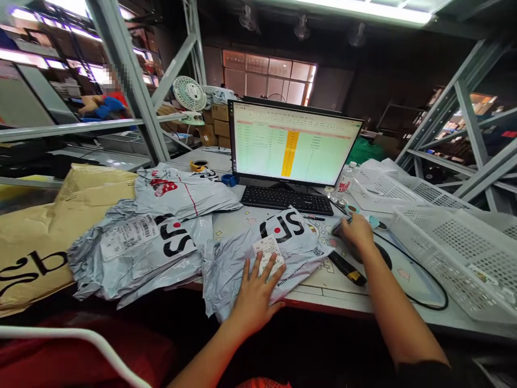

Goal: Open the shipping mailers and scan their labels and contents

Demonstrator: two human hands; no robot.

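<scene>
My left hand (258, 288) lies flat with fingers spread on a grey plastic mailer bag (238, 258), its fingertips over the white shipping label (266, 252). To the right, my right hand (357, 231) is closed round a dark handheld device that looks like a barcode scanner (338, 227); my fingers hide much of it. A black and yellow utility knife (348, 268) lies between the mailer and my right forearm. Left of my left hand, more grey mailers (133, 248) are piled, one with a printed label facing up.
A monitor (258, 145) showing a spreadsheet stands behind a black keyboard (286, 200). White perforated baskets (464, 253) line the right side, near a looping black cable (440, 307). A yellow mailer (97, 199) lies far left. Metal frame posts (121, 70) flank the table. Another person's arm (91, 103) shows beyond.
</scene>
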